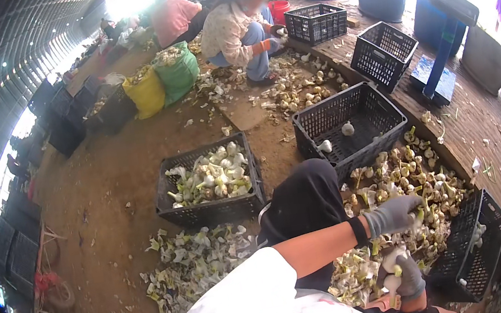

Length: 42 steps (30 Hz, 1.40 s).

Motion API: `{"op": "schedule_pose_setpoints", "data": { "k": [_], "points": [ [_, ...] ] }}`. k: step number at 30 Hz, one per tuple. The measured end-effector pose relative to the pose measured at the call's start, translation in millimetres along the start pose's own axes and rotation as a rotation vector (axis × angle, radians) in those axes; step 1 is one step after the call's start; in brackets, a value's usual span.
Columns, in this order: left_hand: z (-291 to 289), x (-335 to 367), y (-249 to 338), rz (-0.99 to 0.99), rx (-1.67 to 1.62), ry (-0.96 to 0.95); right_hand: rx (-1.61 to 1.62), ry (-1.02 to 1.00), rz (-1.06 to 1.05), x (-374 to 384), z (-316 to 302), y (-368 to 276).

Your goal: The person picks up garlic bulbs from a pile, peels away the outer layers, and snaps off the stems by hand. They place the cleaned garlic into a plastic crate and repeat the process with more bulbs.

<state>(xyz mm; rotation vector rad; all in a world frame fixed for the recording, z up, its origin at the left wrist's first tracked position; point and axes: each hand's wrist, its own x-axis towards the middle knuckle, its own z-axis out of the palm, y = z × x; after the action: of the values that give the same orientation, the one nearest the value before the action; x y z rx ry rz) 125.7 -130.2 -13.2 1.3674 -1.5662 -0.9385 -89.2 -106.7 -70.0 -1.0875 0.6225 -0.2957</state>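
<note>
Both my hands wear grey gloves. My left hand [392, 216] is above a pile of untrimmed garlic [431, 185], its fingers curled round a yellowish-green bit of garlic [420, 215]; the rest of that piece is hidden. Closer to my body, my right hand [411, 278] is closed on white garlic bulbs [394, 283], one with its stem pointing down. Loose peeled skins [351, 273] lie under and beside my hands. Just right of them a black crate [489, 222] leans at a tilt, with a few pale bulbs at its side.
A black crate [256, 167] full of garlic stands ahead, left of my knee. Another crate [397, 129] holds a few bulbs. Skins [198, 260] cover the ground at left. A co-worker [239, 33] crouches farther off near green [178, 77] and yellow sacks [145, 93]. Wooden boards [484, 130] run along the right.
</note>
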Motion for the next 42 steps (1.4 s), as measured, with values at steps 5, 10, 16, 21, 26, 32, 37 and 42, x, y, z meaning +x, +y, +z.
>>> {"op": "schedule_pose_setpoints", "data": {
  "k": [5, 10, 16, 21, 26, 32, 37, 42],
  "points": [
    [-3.5, -18.2, -59.7, -0.095, 0.666, -0.427, 0.586, 0.403, -0.028, 9.7, 10.8, -31.5],
    [12.3, -18.1, -22.7, 0.198, 0.288, 0.003, 0.445, 0.609, -0.215, 36.4, -27.0, -9.7],
    [45.9, -17.4, -22.1, 0.019, -0.74, 0.018, 0.206, 0.405, -0.273, 10.8, -5.6, -32.1],
    [39.1, -17.4, -20.8, -0.014, -0.834, 0.041, 0.395, 0.302, -0.307, 11.0, -14.7, -42.3],
    [43.7, -14.4, -6.9, -0.131, -0.915, 0.117, 0.266, 0.404, -0.308, 14.3, -1.5, -35.7],
    [44.9, -17.9, -9.5, -0.275, -1.19, 0.013, -0.929, 0.795, -0.866, 24.4, 2.9, -40.9],
    [41.2, -16.9, -9.7, -0.271, -1.194, -0.032, -0.998, 0.796, -0.93, 23.9, 4.8, -38.5],
    [33.9, -18.8, -0.9, -0.337, -1.281, -0.066, -1.091, 0.798, -0.929, 24.6, -2.6, -33.6]
  ]
}}
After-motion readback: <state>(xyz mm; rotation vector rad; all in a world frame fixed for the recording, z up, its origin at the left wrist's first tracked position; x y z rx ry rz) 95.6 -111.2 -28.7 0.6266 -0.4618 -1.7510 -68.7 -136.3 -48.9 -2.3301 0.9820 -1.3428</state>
